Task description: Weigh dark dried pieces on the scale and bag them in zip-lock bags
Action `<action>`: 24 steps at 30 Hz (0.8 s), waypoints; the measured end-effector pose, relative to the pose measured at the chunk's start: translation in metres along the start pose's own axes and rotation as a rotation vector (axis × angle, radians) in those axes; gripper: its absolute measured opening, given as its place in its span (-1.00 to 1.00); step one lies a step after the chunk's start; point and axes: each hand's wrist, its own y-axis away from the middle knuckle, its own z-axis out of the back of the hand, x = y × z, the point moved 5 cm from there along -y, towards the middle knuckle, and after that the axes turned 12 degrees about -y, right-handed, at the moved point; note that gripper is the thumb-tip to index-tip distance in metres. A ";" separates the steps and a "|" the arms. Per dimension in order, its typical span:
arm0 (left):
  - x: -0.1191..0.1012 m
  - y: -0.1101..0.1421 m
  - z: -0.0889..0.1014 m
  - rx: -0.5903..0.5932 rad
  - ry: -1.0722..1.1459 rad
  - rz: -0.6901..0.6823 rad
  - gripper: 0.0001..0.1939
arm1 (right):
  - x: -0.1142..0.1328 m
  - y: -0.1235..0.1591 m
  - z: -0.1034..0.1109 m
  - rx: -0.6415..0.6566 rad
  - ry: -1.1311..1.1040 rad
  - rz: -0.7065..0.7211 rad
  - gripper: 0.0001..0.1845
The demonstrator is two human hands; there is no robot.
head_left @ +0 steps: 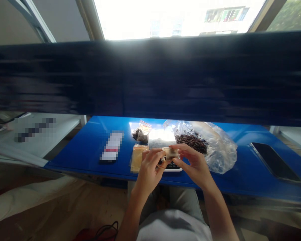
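Note:
Both my hands hold a small pale beige pouch [171, 153] with a dark patch inside, above the front of a white digital scale [163, 135]. My left hand [150, 165] pinches its left side, the fingers bent round it. My right hand [194, 164] grips the right edge between thumb and fingers. To the left lies a stack of flat yellowish packets [138, 157], close to my left fingers. Dark brown seed-like pieces [193, 142] lie in a large clear plastic bag [222, 150] to the right of the scale.
Small zip bags with dark contents [142, 132] lie left of the scale. A phone-like object with a blurred screen [112, 146] rests further left; a dark phone [276, 162] lies at right on the blue table [82, 144]. A dark blue panel [150, 77] spans above the table.

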 end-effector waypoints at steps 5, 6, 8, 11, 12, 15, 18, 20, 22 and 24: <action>0.002 -0.001 0.001 -0.022 0.017 0.021 -0.89 | -0.002 -0.001 -0.001 0.006 0.008 -0.015 -0.71; 0.002 -0.001 0.002 -0.030 0.020 0.023 -0.88 | -0.002 -0.001 -0.001 0.008 0.007 -0.016 -0.72; 0.003 0.000 0.003 -0.057 0.034 0.031 -0.86 | -0.003 0.000 -0.001 0.016 0.005 -0.020 -0.72; 0.006 0.002 0.003 -0.089 0.058 0.064 -0.83 | -0.002 -0.001 -0.001 0.022 0.009 -0.016 -0.73; 0.007 0.002 0.003 -0.092 0.057 0.066 -0.82 | -0.001 -0.001 -0.001 0.022 0.012 -0.011 -0.73; 0.006 0.002 0.001 -0.072 0.017 0.028 -0.79 | 0.001 -0.001 -0.002 0.021 0.016 0.014 -0.72; 0.004 0.001 0.001 -0.076 -0.003 0.003 -0.76 | 0.002 -0.001 -0.004 0.018 0.009 0.026 -0.71; 0.003 0.001 0.000 -0.082 0.020 0.008 -0.71 | 0.002 -0.001 -0.004 0.012 0.000 0.019 -0.70; 0.002 0.001 0.000 -0.077 0.047 0.013 -0.69 | 0.002 -0.002 -0.003 0.008 0.000 0.017 -0.70; 0.001 0.001 -0.001 -0.069 0.068 0.021 -0.69 | 0.003 -0.002 -0.002 0.012 0.013 0.029 -0.71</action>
